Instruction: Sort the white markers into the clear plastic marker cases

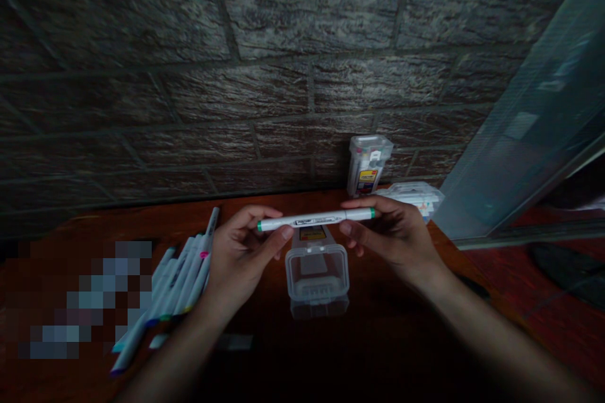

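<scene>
A white marker with green ends is held level between my two hands. Thumb and fingers of my left hand pinch its left end, and my right hand grips the right end the same way. Below the marker, a clear plastic case lies on the wooden table with its open mouth toward me; its yellow label is partly behind the marker. Several white markers with coloured ends lie in a loose pile left of my left hand, partly covered by that arm.
At the back, against the stone-block wall, stands an upright clear case of markers. Another clear case lies beside it, behind my right hand. A glass panel rises at the right edge of the table. A patch at far left is pixelated.
</scene>
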